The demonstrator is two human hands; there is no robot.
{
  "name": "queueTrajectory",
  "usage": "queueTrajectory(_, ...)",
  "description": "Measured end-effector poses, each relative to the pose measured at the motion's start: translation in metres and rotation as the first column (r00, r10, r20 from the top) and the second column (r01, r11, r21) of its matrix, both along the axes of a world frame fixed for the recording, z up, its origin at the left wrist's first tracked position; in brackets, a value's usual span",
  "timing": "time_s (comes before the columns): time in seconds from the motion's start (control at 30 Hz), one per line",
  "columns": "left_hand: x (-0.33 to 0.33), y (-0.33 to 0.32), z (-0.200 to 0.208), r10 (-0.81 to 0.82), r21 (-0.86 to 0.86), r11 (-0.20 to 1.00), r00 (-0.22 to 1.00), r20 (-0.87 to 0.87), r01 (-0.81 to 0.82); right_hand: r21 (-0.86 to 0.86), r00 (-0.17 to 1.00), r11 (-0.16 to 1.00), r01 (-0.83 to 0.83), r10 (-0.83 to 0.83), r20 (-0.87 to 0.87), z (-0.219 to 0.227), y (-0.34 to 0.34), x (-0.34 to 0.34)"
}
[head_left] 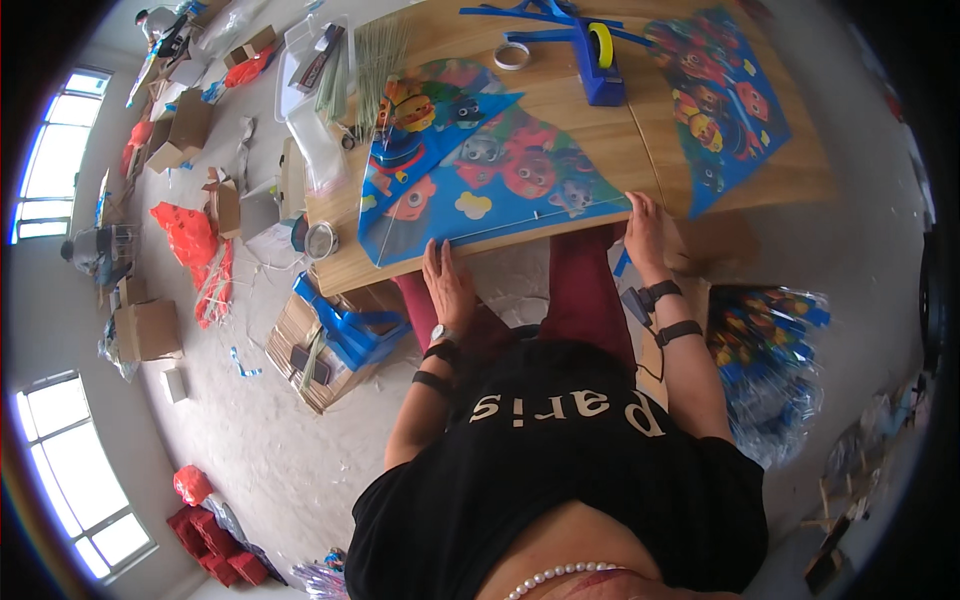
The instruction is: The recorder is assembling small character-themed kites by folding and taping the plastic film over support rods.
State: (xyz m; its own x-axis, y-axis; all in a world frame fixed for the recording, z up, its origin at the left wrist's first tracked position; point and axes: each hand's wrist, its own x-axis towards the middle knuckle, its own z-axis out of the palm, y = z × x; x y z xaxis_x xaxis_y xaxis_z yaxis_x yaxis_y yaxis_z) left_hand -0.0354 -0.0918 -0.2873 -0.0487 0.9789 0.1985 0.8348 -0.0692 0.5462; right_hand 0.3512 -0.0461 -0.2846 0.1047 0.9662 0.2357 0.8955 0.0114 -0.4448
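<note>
Rests the left hand (448, 285) at the near edge of the wooden table (645, 100), with fingers slightly spread and tips on the near edge of the blue printed sheet (530, 175), left of its middle. Reaches with the right hand (646, 225) to the right corner of the same sheet, with fingers close together and bent at the tips; cannot tell from here whether pinching or merely touching. Has the sheet lying flat on the table, on the far side of the left hand and mostly to the left of the right hand, with a cartoon-covered flap overlapping at the left. Shows a thin pale rod (480, 238) along the sheet's near edge, running from near the left corner, past the left fingertips, to the right fingertips.

Farther off, includes a blue tape dispenser (602, 90) with a yellow roll and, to its left, a pale tape ring (511, 56). Includes also a second printed sheet (735, 110) at the right, well apart from the left hand, and a bundle of thin sticks (380, 55) at the far left.
</note>
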Motion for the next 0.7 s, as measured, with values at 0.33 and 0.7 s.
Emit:
queueTrajectory(0.33, 0.001, 0.001, 0.002, 0.005, -0.006, 1.000, 1.000, -0.012, -0.005, 0.022, 1.000, 1.000, -0.010, 0.010, 0.020, -0.003, 0.000, 0.003)
queueTrajectory(0.7, 0.001, 0.002, 0.001, 0.002, 0.000, 1.000, 1.000, -0.013, -0.002, 0.078, 0.999, 0.996, -0.054, 0.054, 0.000, -0.011, -0.003, 0.010)
